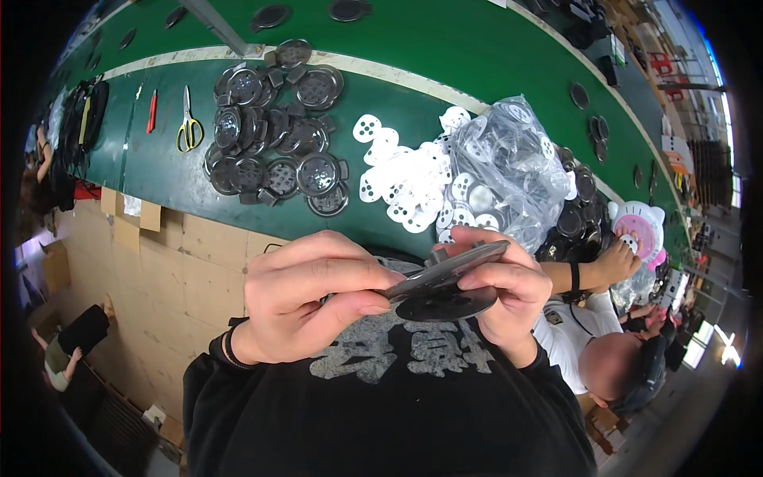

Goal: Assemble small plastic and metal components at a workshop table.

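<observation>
In front of my chest both hands hold a dark round plastic part (445, 274), tilted so its edge shows. My left hand (314, 290) pinches its left end between thumb and fingers. My right hand (509, 286) grips the right side, thumb and fingers round the rim. Just under it sits a second black disc (447, 305), close against my right fingers; I cannot tell whether the two are joined. Beyond my hands lies a heap of white discs with holes (409, 179). Left of that, dark round parts (274, 135) are piled on the green table (167, 171).
Yellow-handled scissors (190, 131) and a red pen-like tool (152, 111) lie at the left. A clear plastic bag (509, 163) of discs stands right of the white heap. A co-worker's hand (612, 262) is by a pink-and-white cat-shaped object (638, 226). More dark parts lie on the green belt (429, 40).
</observation>
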Available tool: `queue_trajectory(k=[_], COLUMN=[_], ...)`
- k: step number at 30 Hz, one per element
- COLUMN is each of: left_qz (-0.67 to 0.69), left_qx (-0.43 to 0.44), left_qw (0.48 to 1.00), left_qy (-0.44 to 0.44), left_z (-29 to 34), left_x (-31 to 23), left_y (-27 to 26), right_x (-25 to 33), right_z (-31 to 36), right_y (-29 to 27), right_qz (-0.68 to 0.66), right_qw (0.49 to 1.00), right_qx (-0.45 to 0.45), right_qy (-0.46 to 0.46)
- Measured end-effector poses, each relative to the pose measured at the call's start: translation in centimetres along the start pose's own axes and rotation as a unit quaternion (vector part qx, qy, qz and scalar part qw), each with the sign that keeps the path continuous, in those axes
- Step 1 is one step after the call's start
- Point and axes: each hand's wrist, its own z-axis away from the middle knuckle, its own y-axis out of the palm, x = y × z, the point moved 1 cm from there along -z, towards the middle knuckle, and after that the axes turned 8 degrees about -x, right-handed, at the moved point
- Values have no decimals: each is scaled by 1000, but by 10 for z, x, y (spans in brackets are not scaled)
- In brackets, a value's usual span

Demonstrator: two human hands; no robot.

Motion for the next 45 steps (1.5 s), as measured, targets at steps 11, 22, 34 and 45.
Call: queue_trajectory(k=[11, 22, 34, 45], left_qz=[-22, -7, -19, 8], left_qx=[18, 28, 22, 20], left_qw=[997, 993, 995, 993], left_qy=[78, 118, 97, 117], left_z=[3, 1, 1, 1], left_x=[-2, -1, -1, 0], left_y=[1, 2, 2, 4], right_x=[6, 11, 13, 12], right_z=[-1, -3, -2, -4], right_y=[6, 5, 6, 4], right_qz=[-33, 12, -9, 26], right_qw=[999, 999, 999, 998], right_qx=[-28, -10, -31, -13], right_qy=[1, -46, -16, -52])
